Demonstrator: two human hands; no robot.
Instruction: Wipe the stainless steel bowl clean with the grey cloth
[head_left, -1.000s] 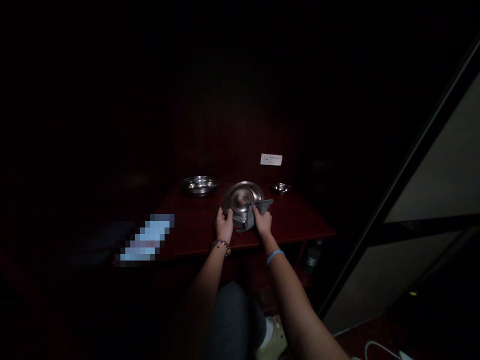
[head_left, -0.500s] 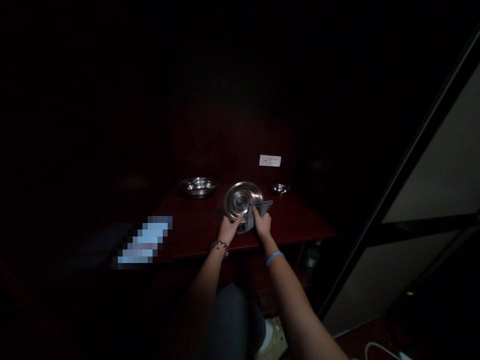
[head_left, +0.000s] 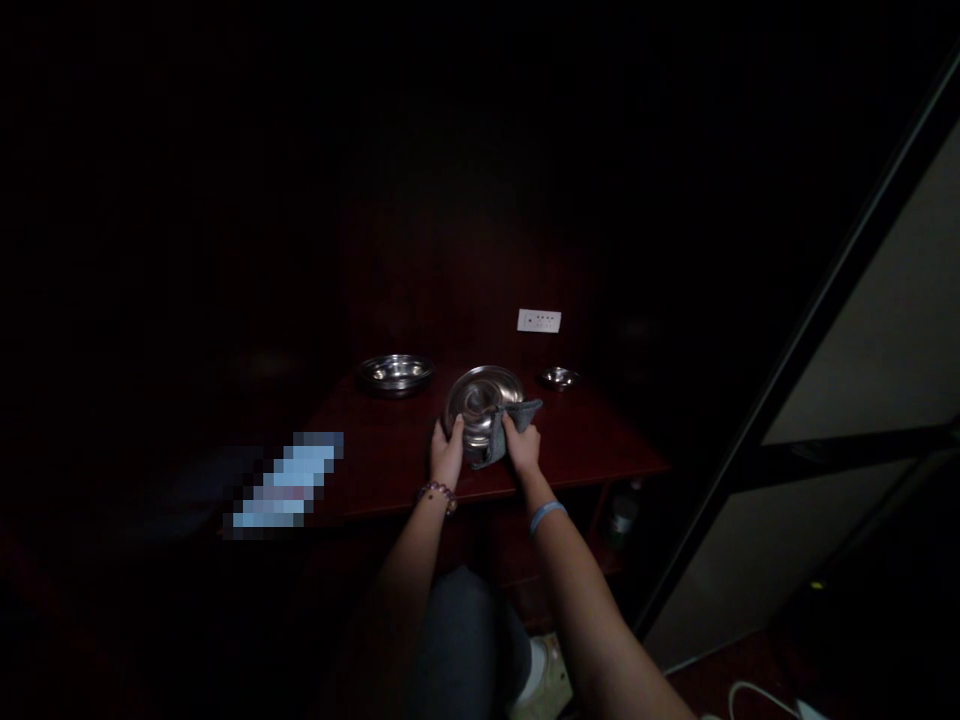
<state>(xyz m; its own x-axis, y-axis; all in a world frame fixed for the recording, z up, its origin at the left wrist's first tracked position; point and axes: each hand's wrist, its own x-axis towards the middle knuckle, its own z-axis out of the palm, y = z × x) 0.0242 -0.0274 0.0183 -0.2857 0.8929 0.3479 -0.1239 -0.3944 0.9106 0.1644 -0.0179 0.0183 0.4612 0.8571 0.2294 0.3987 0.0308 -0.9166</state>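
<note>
A shiny round metal plate (head_left: 475, 400) is held up, tilted toward me, above the front of the dark red desk (head_left: 375, 470). My left hand (head_left: 447, 456) grips its lower left rim, thumb on the face and fingers behind. On the right side, my right hand (head_left: 523, 446) is closed on a grey cloth (head_left: 507, 428) folded over the plate's rim. The cloth covers the plate's lower right part and hides some of my right fingers.
Several nested metal plates (head_left: 396, 374) sit at the desk's back left. A small metal dish (head_left: 559, 378) stands at the back right, below a white wall socket (head_left: 538, 321). A pixelated bright patch (head_left: 289, 485) lies left. A bottle (head_left: 621, 520) is under the desk.
My left hand has shifted left and up along the plate's rim. The plate has turned slightly, and the cloth stays at its right side in my right hand.
</note>
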